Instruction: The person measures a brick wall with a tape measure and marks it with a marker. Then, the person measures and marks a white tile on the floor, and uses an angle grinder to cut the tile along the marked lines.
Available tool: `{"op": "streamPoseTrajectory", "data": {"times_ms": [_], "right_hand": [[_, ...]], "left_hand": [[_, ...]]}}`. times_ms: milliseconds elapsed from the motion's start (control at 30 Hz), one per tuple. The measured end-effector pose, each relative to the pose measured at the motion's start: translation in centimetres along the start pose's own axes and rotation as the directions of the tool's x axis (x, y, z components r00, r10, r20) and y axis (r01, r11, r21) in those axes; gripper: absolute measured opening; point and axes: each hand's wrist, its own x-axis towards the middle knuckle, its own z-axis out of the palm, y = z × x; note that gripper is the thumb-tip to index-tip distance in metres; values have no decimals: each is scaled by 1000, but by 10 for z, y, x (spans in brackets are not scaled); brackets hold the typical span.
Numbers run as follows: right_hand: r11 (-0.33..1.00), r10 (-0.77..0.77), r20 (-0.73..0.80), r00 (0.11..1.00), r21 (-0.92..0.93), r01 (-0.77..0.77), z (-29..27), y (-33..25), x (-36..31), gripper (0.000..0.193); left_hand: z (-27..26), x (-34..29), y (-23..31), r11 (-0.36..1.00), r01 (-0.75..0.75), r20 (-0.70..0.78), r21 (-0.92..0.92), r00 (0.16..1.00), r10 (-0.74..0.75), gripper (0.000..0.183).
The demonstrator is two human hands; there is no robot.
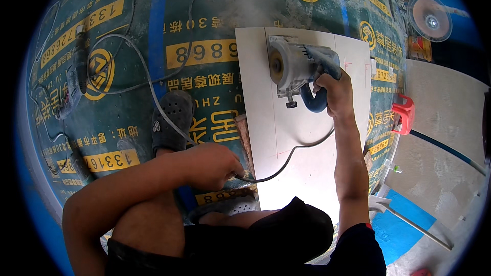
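Observation:
My right hand (337, 92) is wrapped round the blue handle of a dusty handheld tile cutter (294, 64). The cutter rests on a large white tile (312, 163) near its far end, beside a thin line drawn along the tile. Thin red marks show on the tile too. Lower left, my left hand (215, 166) is closed round a grey power cord (286, 158), just off the tile's left edge. The cord curves over the tile and passes by my right forearm. The cutter's blade edge is hidden beneath its body.
Printed green sheeting (204, 92) covers the floor. At left lies a dusty corded power tool (76, 74), with looped cords around it. My feet wear grey clogs (174, 117) beside the tile. To the right are a red stool (404, 115), a round disc (429, 18) and a long pole (419, 229).

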Motion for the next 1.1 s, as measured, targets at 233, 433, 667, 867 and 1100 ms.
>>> {"op": "streamPoseTrajectory", "data": {"times_ms": [233, 433, 667, 867, 1100], "right_hand": [[1000, 19, -16, 1000, -25, -19, 2, -2, -8, 11], [1000, 21, -20, 1000, 11, -20, -2, 5, -10, 16], [1000, 7, -15, 1000, -3, -7, -3, 7, -13, 20], [999, 15, -35, 999, -36, -16, 0, 7, -18, 15], [999, 19, -40, 999, -43, -21, 0, 11, -22, 13]], "left_hand": [[1, -1, 0, 1000, 11, 9, 0, 1000, -11, 32], [0, 1, 2, 1000, 18, 20, -21, 1000, -17, 39], [0, 1, 2, 1000, 4, 22, -11, 1000, -4, 41], [2, 0, -1, 1000, 2, 12, -22, 1000, -2, 42], [5, -2, -5, 999, -17, -20, -32, 1000, 16, 42]]}}
